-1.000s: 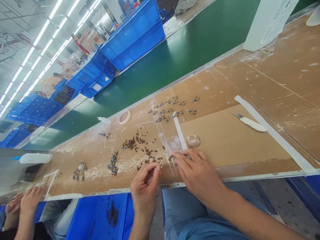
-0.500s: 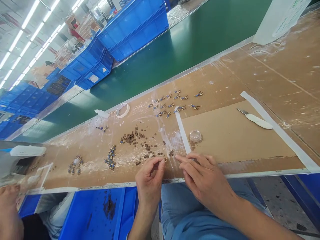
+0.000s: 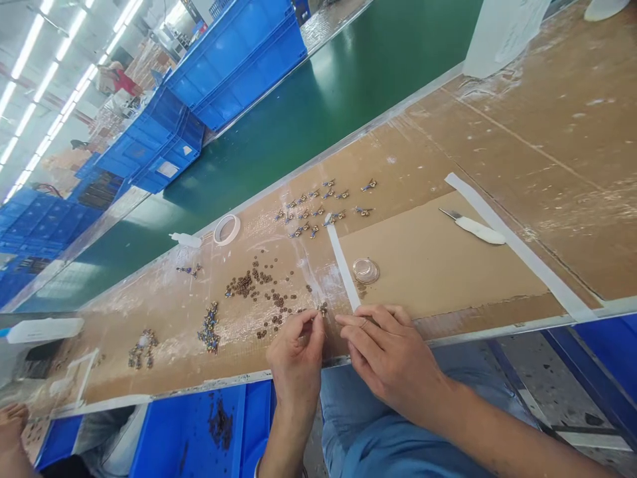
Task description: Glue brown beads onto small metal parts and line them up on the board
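Observation:
My left hand (image 3: 297, 355) is closed in a pinch at the table's near edge. A tiny piece shows at its fingertips, too small to name. Close by on the right, my right hand (image 3: 391, 355) points its bent fingers toward the left. Its thumb and fingers are pressed together, and what they hold, if anything, is hidden. Small brown discs (image 3: 243, 284) lie in a loose pile beyond my left hand, with a few (image 3: 323, 308) just past its fingertips. Small blue-and-gold figures (image 3: 317, 211) are spread out farther back, and more lie in a heap (image 3: 209, 328) to the left.
A clear round dish (image 3: 366, 270) and a white-handled knife (image 3: 472, 227) lie on the cardboard sheet (image 3: 413, 265). A tape roll (image 3: 227, 230) and a small white bottle (image 3: 186, 239) stand near the green belt (image 3: 279, 119). Another person's hand (image 3: 12, 425) appears at the far left.
The view has shifted, so the table's contents sit farther left. Both hands keep nearly the same pose, the left still pinching.

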Motion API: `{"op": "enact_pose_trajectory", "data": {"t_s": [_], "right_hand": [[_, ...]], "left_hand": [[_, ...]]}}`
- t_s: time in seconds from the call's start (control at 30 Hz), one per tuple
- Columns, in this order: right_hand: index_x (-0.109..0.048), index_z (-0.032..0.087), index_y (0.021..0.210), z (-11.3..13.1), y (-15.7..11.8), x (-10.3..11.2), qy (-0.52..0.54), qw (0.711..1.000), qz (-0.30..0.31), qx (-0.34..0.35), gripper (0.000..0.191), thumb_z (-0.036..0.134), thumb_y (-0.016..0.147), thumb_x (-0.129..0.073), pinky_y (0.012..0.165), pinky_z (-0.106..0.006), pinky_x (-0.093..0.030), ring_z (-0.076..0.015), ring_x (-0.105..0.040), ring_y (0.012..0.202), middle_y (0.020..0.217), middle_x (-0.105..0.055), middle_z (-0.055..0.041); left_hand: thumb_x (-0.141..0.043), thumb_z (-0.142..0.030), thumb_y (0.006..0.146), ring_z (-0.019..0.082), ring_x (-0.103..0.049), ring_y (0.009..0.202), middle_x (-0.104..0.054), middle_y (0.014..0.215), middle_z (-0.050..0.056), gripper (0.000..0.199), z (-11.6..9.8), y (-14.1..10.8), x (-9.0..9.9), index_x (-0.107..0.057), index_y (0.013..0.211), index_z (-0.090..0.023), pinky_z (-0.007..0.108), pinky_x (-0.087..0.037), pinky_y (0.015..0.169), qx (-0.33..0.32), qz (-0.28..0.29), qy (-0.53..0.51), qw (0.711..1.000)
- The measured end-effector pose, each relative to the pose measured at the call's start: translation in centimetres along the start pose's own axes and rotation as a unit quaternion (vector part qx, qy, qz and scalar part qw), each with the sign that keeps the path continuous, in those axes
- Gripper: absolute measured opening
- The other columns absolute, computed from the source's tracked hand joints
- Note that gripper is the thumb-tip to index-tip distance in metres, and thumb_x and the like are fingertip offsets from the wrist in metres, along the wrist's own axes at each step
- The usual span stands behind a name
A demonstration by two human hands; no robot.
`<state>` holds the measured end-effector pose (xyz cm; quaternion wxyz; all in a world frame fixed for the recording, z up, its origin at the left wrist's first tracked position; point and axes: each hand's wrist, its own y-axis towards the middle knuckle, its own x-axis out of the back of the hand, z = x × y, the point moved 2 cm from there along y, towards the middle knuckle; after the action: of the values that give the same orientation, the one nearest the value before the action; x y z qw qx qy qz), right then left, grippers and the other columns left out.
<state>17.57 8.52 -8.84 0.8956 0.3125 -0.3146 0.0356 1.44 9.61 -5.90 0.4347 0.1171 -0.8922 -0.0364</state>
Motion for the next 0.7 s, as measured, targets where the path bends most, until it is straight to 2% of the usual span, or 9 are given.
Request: {"op": "enact_pose_trajectory", "data": {"t_s": [0.43, 0.7], "right_hand": [[-0.062, 0.013, 0.098, -0.23, 0.20, -0.09, 0.006, 1.000, -0.006, -0.001, 0.013, 0.009, 0.090, -0.053, 0.087, -0.040, -0.036, -0.0231, -0.054, 0.103, 0.108, -0.069, -0.0071], [-0.061, 0.013, 0.099, -0.25, 0.13, -0.14, 0.004, 1.000, -0.013, 0.001, 0.013, 0.009, 0.089, -0.054, 0.087, -0.040, -0.036, -0.0235, -0.054, 0.103, 0.109, -0.069, -0.0072]], "left_hand": [[-0.065, -0.039, 0.082, 0.018, -0.071, 0.067, -0.077, 0.078, 0.004, 0.022, -0.19, 0.58, 0.02, -0.075, 0.082, -0.020, 0.029, -0.054, 0.067, 0.023, 0.026, 0.043, 0.998], [-0.061, -0.036, 0.084, 0.018, -0.070, 0.066, -0.076, 0.075, 0.003, 0.020, -0.47, 0.94, 0.00, -0.074, 0.082, -0.020, 0.028, -0.052, 0.066, -0.018, 0.034, 0.084, 0.996]]}}
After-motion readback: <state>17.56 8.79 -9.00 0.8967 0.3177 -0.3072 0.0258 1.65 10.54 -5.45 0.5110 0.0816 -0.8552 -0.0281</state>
